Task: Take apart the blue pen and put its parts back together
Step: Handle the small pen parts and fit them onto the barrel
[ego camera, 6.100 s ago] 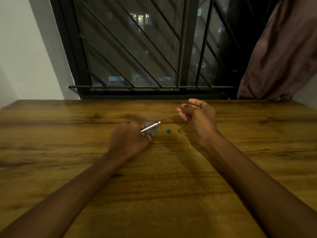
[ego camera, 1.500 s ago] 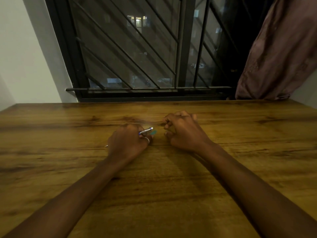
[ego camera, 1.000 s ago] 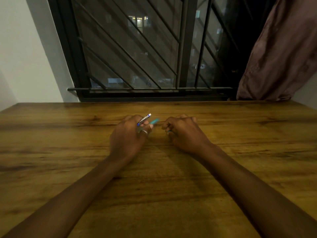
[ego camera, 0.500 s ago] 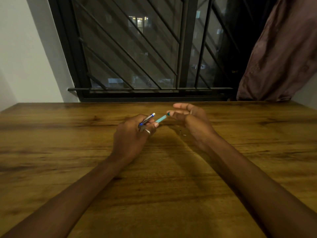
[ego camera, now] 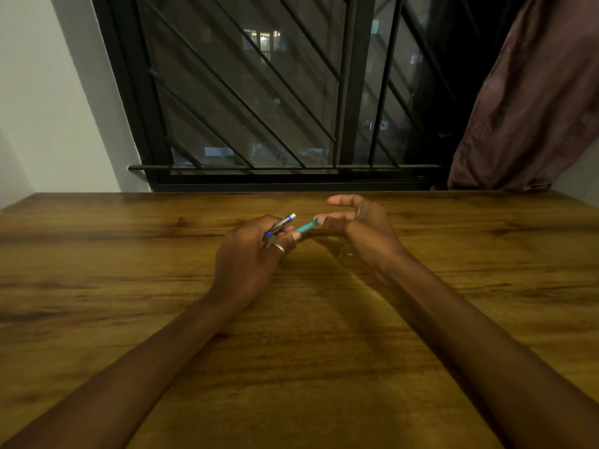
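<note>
Two bare forearms enter from the lower corners of the frame and converge at centre over a wooden table [ego camera: 129, 286].

Left hand [ego camera: 249, 254], centre frame: fingers curled closed around two pen pieces. A ring [ego camera: 279, 248] sits on one finger. A silver barrel with a blue-and-white end [ego camera: 283, 222] sticks out up and to the right from the fist. Below it, a teal pen part [ego camera: 306, 226] is pinched at the thumb tip and points right.

Right hand [ego camera: 363, 228], just right of centre: palm turned leftward, fingers loosely spread, upper finger extended; fingertips [ego camera: 319, 219] meet the far end of the teal part. Whether they actually grip it, cannot tell.

On the table just below the right hand, two tiny dark bits [ego camera: 344, 252]; too small to identify.

Upper frame: a barred window [ego camera: 259, 92], dark outside, lit windows beyond. Upper right: a brown curtain [ego camera: 534, 92].
</note>
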